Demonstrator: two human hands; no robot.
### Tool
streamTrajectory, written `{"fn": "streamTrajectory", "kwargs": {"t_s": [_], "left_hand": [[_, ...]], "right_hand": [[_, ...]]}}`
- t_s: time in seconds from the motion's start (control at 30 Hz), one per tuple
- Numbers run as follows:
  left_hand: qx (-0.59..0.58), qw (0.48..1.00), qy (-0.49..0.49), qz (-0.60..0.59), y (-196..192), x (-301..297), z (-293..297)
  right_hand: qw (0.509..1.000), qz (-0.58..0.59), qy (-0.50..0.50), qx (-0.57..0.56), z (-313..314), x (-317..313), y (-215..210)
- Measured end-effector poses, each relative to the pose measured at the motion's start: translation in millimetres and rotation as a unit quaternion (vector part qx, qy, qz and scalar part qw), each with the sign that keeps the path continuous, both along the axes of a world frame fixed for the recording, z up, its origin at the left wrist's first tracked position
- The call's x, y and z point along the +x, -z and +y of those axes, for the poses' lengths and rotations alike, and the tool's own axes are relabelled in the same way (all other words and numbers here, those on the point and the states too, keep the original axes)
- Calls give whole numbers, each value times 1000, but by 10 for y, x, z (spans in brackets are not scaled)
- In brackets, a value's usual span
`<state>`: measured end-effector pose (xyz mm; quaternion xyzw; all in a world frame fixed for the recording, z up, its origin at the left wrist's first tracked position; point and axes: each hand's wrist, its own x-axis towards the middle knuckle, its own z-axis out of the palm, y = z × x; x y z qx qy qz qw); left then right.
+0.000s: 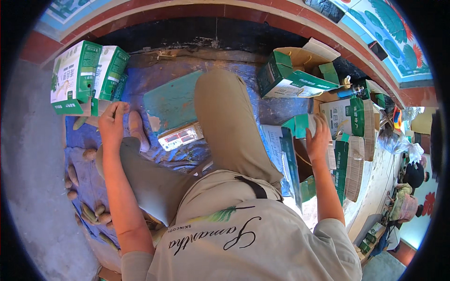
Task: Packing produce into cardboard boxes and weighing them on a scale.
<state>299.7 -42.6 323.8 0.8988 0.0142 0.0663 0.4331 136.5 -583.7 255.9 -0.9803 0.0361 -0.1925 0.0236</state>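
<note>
My left hand (114,118) is raised above my left knee, its fingers curled together, beside the upright white-and-green cartons (70,75). Whether anything small is between those fingers cannot be made out. On the other side, my right hand (318,136) lies with its fingers stretched out at an open white-and-green carton (289,157), by a raised green flap. Between my legs and the left cartons is a platform scale with a worn teal plate (171,100) and a display panel (180,136).
Blue sheeting (185,161) covers the floor under me. Brown and green root vegetables (98,215) lie along its left edge. Another open carton (300,70) stands ahead on the right, with more cartons (349,117) and plastic bags (398,145) beyond. Further right are other people (405,201).
</note>
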Motion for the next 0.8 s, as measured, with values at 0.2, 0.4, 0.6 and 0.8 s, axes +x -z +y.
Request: {"fn": "streamTrajectory", "kwargs": {"t_s": [0.2,0.4,0.6,0.8], "left_hand": [[0,1000,20,1,19,20,-18],[3,1000,18,-1,-16,-6,-85],[4,1000,-7,-13,-51,-49,-116],[-1,999,-8,-41,-35,-42,-142]], "right_hand": [[958,96,267,-42,-434,-484,-139],[907,266,313,93,-1021,-566,-18],[914,288,252,133,-1282,-672,315],[925,274,223,142,-1226,-586,304]]}}
